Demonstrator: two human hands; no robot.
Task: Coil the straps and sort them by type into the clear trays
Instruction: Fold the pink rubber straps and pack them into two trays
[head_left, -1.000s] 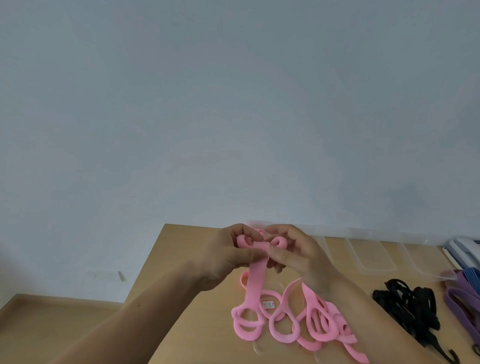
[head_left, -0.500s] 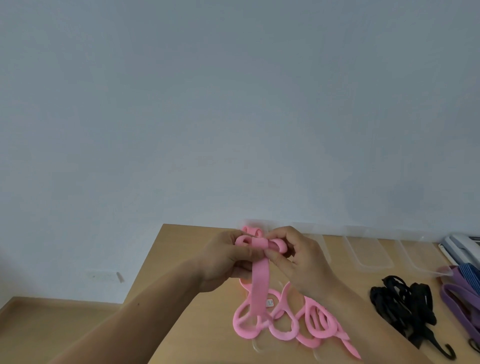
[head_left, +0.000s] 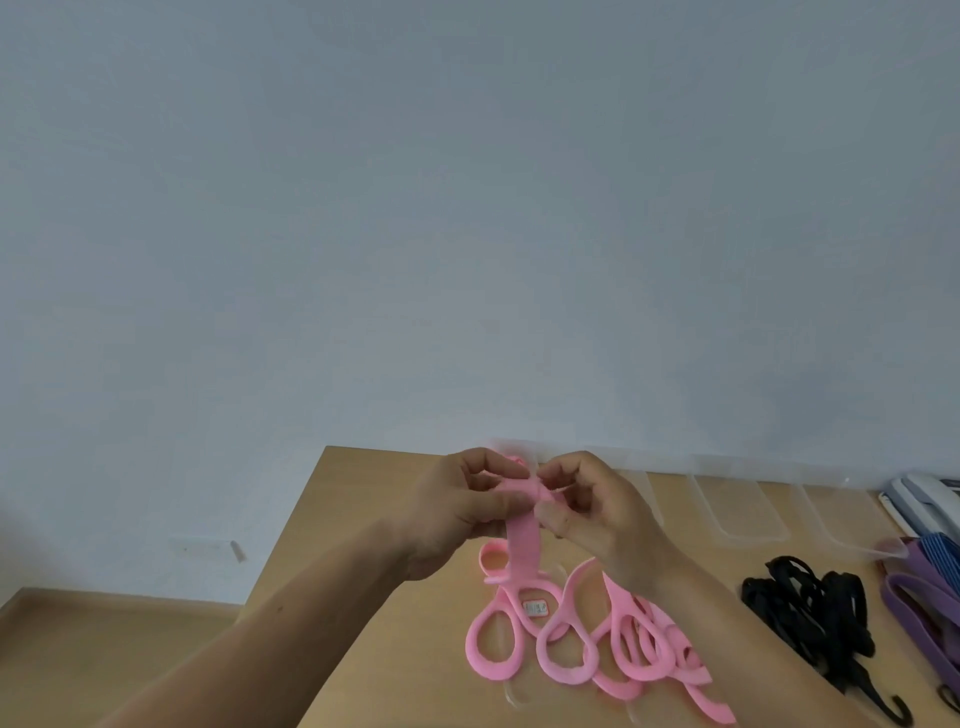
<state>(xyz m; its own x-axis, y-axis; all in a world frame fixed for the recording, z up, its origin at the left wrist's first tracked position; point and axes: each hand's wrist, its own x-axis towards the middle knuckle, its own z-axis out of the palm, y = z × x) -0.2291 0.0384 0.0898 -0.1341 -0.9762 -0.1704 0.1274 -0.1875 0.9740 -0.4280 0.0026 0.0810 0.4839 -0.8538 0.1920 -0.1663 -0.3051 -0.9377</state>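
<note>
Soft, even, dim daylight; faint shadows, slight blur, wide-angle edge bending.

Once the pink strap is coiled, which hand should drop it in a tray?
Right, probably. Both hands grip the pink strap, but most trays lie beyond and to the right of the right hand; the left hand would have to cross over it.
</note>
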